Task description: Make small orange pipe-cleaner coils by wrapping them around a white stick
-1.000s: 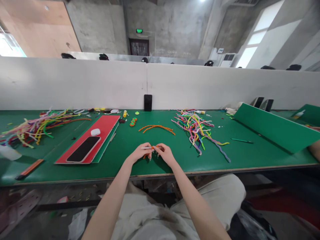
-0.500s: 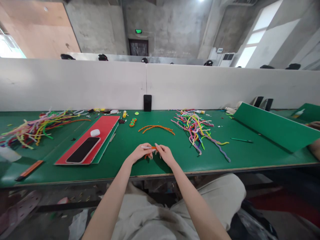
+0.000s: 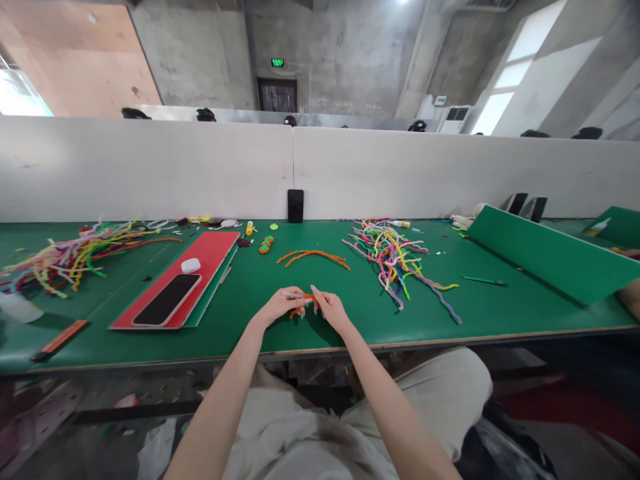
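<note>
My left hand (image 3: pixel 280 306) and my right hand (image 3: pixel 331 308) meet just above the near part of the green table (image 3: pixel 350 313). Both pinch a short orange pipe cleaner (image 3: pixel 303 301) wound around a thin white stick (image 3: pixel 291 294) that juts left from my left fingers. Fingers of both hands are closed on this piece. Two longer orange pipe cleaners (image 3: pixel 313 257) lie curved on the table just beyond my hands.
A heap of mixed-colour pipe cleaners (image 3: pixel 393 257) lies to the right, another heap (image 3: pixel 75 253) at far left. A red board (image 3: pixel 193 270) carries a phone (image 3: pixel 167 299) and a white earbud case (image 3: pixel 191 265). A green board (image 3: pixel 545 257) leans at right. A black phone (image 3: pixel 295 205) stands against the white divider.
My hands have barely shifted; the fingers have turned the orange piece slightly on the white stick. A person's hand at the far right edge has drawn back.
</note>
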